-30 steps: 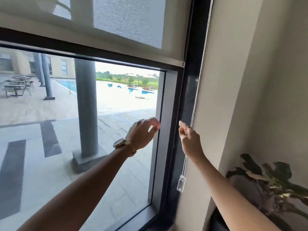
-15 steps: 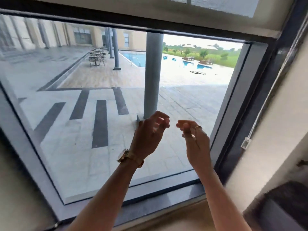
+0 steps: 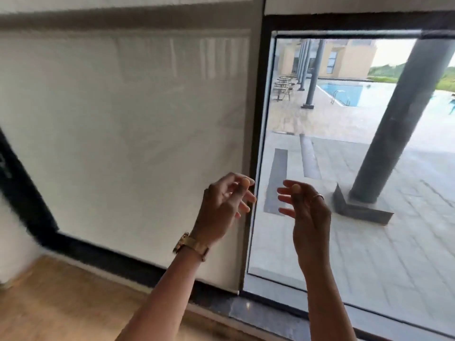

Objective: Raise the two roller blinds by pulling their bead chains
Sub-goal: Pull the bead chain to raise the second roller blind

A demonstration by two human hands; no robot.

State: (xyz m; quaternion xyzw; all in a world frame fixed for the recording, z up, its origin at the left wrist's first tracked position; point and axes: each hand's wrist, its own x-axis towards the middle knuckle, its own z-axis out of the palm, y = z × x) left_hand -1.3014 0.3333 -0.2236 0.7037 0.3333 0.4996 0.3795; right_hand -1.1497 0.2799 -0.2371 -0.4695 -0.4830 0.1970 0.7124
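Hovering left hand [image 3: 221,205] and right hand [image 3: 307,212] loosely open, empty, lowered blind [image 3: 128,134], wooden floor [image 3: 61,303].

Grey pillar [image 3: 396,114] stands outside beside blue pool [image 3: 341,94]

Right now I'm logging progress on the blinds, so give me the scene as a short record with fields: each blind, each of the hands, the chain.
left blind: white fabric roller blind fully lowered, bottom bar near the dark sill
right blind: raised; only its pale bottom edge shows at top, glass pane clear
left hand: empty, fingers loosely curled, gold wristwatch on wrist
right hand: empty, fingers open, ring on one finger
bead chain: none visible
remaining: left blind not yet raised
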